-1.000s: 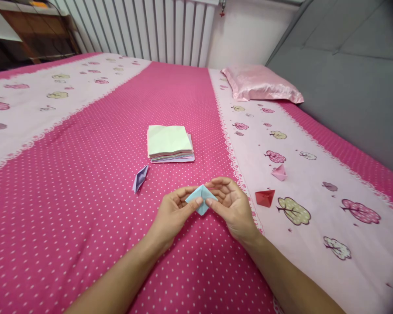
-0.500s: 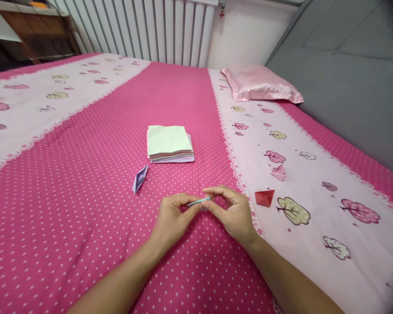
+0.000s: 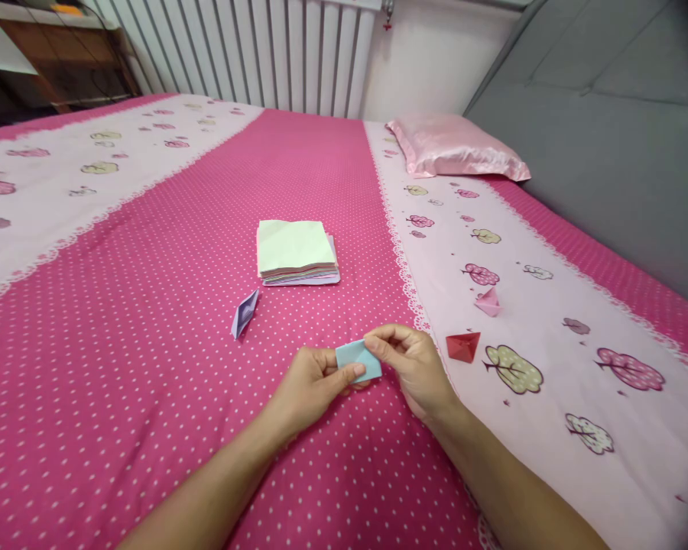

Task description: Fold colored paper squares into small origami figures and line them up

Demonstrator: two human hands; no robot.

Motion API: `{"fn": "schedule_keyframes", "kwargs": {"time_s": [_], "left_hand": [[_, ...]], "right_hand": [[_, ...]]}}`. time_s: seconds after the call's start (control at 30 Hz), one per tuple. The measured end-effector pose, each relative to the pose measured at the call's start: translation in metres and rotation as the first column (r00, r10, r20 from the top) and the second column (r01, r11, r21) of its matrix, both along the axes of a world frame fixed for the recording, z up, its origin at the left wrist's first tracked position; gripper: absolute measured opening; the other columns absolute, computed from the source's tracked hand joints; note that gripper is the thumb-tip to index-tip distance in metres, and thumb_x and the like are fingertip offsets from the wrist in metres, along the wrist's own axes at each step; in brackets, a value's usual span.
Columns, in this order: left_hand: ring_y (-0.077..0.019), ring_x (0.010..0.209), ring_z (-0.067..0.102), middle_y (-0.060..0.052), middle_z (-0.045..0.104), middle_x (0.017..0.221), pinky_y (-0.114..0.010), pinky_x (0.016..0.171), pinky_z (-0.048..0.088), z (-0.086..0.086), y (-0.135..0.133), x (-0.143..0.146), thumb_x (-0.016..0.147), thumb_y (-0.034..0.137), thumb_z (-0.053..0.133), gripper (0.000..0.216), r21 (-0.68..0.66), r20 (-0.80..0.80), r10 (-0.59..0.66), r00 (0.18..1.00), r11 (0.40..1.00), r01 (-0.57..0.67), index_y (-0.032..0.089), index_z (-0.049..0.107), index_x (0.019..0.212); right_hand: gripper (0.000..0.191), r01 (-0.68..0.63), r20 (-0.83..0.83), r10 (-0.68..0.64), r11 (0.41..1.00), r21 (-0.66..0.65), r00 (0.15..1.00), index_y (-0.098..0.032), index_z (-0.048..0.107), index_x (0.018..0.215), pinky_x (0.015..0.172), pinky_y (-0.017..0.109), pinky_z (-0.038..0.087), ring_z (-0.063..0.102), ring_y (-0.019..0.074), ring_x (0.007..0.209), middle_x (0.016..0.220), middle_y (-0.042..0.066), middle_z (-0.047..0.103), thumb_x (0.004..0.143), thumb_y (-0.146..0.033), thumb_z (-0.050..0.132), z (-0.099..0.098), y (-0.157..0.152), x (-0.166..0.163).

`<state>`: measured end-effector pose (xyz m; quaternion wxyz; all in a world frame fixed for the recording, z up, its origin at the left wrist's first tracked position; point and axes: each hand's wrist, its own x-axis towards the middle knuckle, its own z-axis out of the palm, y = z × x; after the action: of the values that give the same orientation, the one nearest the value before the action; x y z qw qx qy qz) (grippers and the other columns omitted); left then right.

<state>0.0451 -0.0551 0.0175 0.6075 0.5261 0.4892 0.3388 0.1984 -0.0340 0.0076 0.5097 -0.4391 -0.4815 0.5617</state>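
Note:
A small folded piece of light blue paper (image 3: pixel 352 354) is held up between both hands, its flat face toward me. My left hand (image 3: pixel 315 386) pinches it from the left and below, thumb across the front and fingers behind. At its upper right corner, my right hand (image 3: pixel 413 368) grips the paper between thumb and forefinger. Beyond the left hand lies a purple folded paper boat (image 3: pixel 245 314). To the right of my right hand sit a red folded paper boat (image 3: pixel 463 347) and a pink one (image 3: pixel 489 302).
A stack of square paper sheets (image 3: pixel 296 244), pale green on top, lies on the pink dotted bedspread (image 3: pixel 166 367) ahead of my hands. A pink satin pillow (image 3: pixel 459 145) rests by the grey headboard (image 3: pixel 602 137). A white radiator (image 3: pixel 252 53) stands behind the bed.
The blue paper has turned from edge-on to showing its flat face. My left thumb now lies across its front, and my right fingers have closed on its upper right corner.

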Motion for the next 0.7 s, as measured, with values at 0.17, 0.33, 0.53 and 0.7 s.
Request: {"fn": "schedule_keyframes", "kwargs": {"time_s": [0.17, 0.33, 0.53, 0.7], "left_hand": [[-0.0106, 0.051, 0.052, -0.006, 0.065, 0.059, -0.023, 0.054, 0.04, 0.0023, 0.0, -0.0004, 0.071, 0.038, 0.065, 0.029, -0.057, 0.098, -0.017, 0.995, 0.998, 0.023, 0.01, 0.071, 0.067], [-0.0107, 0.052, 0.053, -0.007, 0.066, 0.06, -0.024, 0.056, 0.041, -0.0009, -0.0003, -0.0005, 0.073, 0.036, 0.065, 0.028, -0.07, 0.144, -0.022, 0.989, 0.997, 0.033, 0.009, 0.071, 0.068], [-0.0137, 0.061, 0.059, -0.012, 0.07, 0.073, -0.027, 0.063, 0.044, -0.0034, -0.0003, -0.0013, 0.073, 0.034, 0.066, 0.028, -0.13, 0.154, -0.049, 0.987, 0.989, 0.069, 0.006, 0.071, 0.078], [-0.0105, 0.062, 0.058, -0.006, 0.069, 0.076, -0.022, 0.062, 0.042, 0.0008, 0.0002, -0.0009, 0.072, 0.029, 0.068, 0.024, -0.125, 0.254, -0.086, 0.963, 0.985, 0.121, 0.011, 0.069, 0.089]], "right_hand": [[0.016, -0.029, -0.11, 0.013, 0.989, -0.144, 0.994, -0.016, 0.067, 0.065, 0.055, 0.023, 0.046, 0.056, 0.0103, 0.056, 0.061, -0.001, 0.064, 0.063, -0.03, 0.075, 0.0011, -0.0003, -0.0009], [0.016, -0.033, -0.132, 0.01, 0.985, -0.17, 0.991, -0.015, 0.067, 0.064, 0.057, 0.022, 0.045, 0.055, 0.0094, 0.056, 0.061, -0.001, 0.063, 0.063, -0.029, 0.076, 0.0007, -0.001, -0.0009], [0.017, -0.038, -0.122, 0.015, 0.98, -0.193, 0.992, -0.015, 0.068, 0.066, 0.057, 0.021, 0.044, 0.055, 0.0092, 0.058, 0.063, -0.001, 0.064, 0.063, -0.029, 0.077, -0.0024, 0.0016, 0.0008], [0.018, -0.057, -0.121, 0.028, 0.968, -0.243, 0.992, -0.014, 0.068, 0.065, 0.057, 0.022, 0.044, 0.054, 0.0089, 0.056, 0.061, -0.001, 0.064, 0.061, -0.029, 0.077, -0.001, 0.0059, 0.0061]]}}
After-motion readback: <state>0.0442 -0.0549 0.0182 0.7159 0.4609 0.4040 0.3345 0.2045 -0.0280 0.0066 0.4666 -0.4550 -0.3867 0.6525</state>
